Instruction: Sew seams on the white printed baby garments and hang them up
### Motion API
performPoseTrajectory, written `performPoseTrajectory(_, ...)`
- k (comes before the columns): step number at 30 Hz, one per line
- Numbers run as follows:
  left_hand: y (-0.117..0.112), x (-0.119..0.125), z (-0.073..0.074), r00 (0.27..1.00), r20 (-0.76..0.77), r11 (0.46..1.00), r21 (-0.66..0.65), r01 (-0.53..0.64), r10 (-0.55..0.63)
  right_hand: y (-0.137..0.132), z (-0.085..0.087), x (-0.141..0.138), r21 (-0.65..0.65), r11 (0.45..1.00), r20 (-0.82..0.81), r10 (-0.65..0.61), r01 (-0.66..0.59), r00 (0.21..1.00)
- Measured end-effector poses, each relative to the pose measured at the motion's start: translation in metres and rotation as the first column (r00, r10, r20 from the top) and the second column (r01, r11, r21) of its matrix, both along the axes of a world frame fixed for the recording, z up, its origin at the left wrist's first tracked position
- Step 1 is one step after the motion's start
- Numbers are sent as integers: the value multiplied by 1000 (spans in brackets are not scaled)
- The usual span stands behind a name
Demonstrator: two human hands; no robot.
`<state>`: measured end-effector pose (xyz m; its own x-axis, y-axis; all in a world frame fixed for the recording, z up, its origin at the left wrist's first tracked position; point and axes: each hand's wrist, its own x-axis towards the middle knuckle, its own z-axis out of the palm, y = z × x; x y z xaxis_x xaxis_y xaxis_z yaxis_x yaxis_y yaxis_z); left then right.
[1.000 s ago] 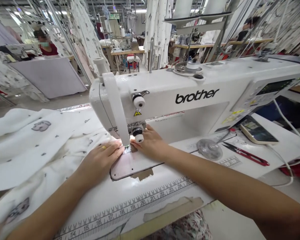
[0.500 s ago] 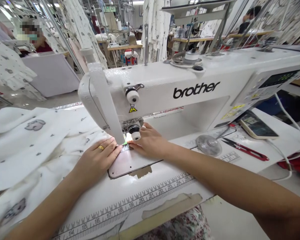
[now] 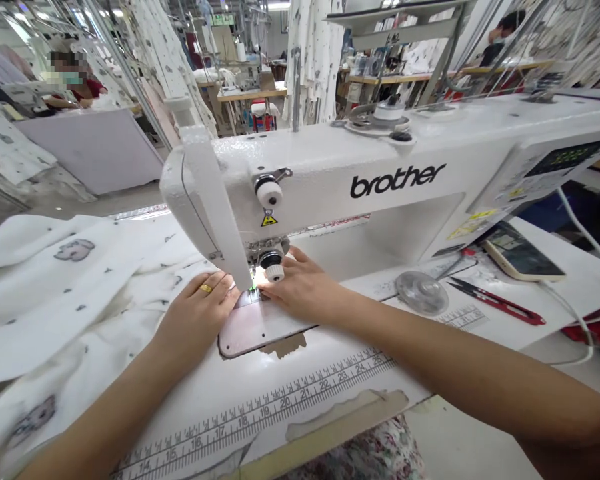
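Note:
A white Brother sewing machine (image 3: 390,180) stands on the white table (image 3: 290,413). My left hand (image 3: 197,313), wearing a gold ring, lies flat with fingers stretched toward the needle, resting on the edge of the white printed fabric (image 3: 70,293) and the metal needle plate (image 3: 253,327). My right hand (image 3: 300,287) sits just right of the presser foot, fingers pressed together at the needle area; what they pinch is hidden under the machine head.
A clear round disc (image 3: 420,292), red-handled thread snips (image 3: 500,307) and a phone (image 3: 523,257) with a white cable lie right of the machine. A printed ruler (image 3: 280,407) runs along the table front. Another person (image 3: 73,73) sits far left; garments hang behind.
My left hand has drawn back slightly from the needle. The view shifted a little; the right hand stays at the presser foot.

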<state>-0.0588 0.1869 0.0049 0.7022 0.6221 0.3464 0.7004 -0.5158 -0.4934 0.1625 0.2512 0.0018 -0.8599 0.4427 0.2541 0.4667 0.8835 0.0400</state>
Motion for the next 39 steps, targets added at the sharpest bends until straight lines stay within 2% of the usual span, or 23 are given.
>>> performPoseTrajectory(10,0,1,0,1000,14,1000,9,6,-6,-2,1,1,22,1000,33,-22,21,999)
performPoseTrajectory(21,0,-1,-4,994,107,993,-114,-12,24,-3,-4,4,20,1000,-44,-17,18,999)
performPoseTrajectory(27,0,-1,-4,996,87,997,-74,-3,9,-3,0,4,-4,1000,-39,-25,25,999)
performPoseTrajectory(33,1,0,-3,996,91,999,-42,14,-10,-3,-4,4,-9,1000,-70,-24,24,997)
performPoseTrajectory(39,0,2,-2,994,102,994,-100,-39,49,-4,-3,4,-32,999,-59,-39,37,998)
